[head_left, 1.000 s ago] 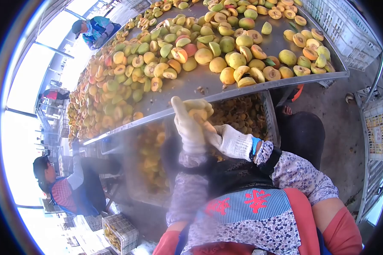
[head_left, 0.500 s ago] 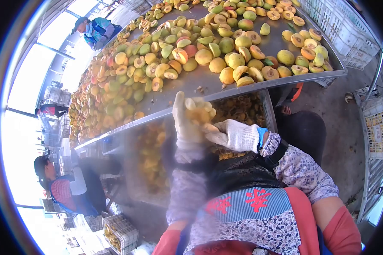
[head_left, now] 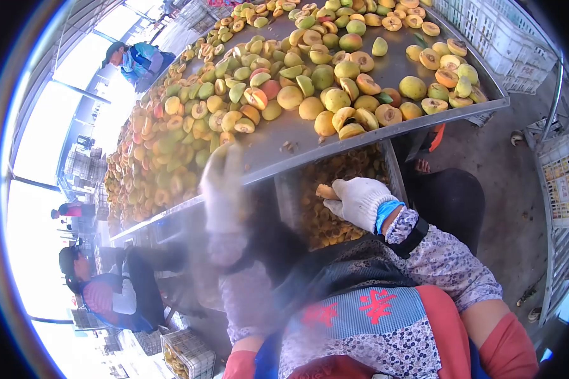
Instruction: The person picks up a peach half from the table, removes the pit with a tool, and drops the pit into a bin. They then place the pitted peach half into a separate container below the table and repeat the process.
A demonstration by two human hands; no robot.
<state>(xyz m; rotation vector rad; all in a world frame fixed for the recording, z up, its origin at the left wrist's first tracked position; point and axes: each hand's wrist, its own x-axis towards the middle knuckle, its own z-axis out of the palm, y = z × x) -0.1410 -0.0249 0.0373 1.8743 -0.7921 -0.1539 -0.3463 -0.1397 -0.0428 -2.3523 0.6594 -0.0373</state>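
Note:
My right hand (head_left: pixel 362 203), in a white knitted glove, is closed on a small tan-brown object (head_left: pixel 326 191) that pokes out past the thumb and fingers. I cannot tell what kind of thing it is. Below it is a crate (head_left: pixel 395 170) filled with brownish-yellow fruit pieces (head_left: pixel 341 218). My left hand (head_left: pixel 224 180), also gloved, is smeared by motion over the near rim of the metal table (head_left: pixel 269 148). Whole and halved yellow-green peaches (head_left: pixel 291 98) cover much of that table, many with the cut face up.
Stacked white crates (head_left: pixel 506 47) stand beyond the table's right end, and another crate (head_left: pixel 561 189) is at the far right. On the left a seated person (head_left: pixel 110 287) works along the same table. A second person (head_left: pixel 136 63) leans over its far side. A crate (head_left: pixel 189 354) of fruit sits on the floor.
My left hand has moved left, away from my right hand, toward the table rim. The yellow fruit piece seen at it earlier no longer shows. My right hand has shifted slightly right.

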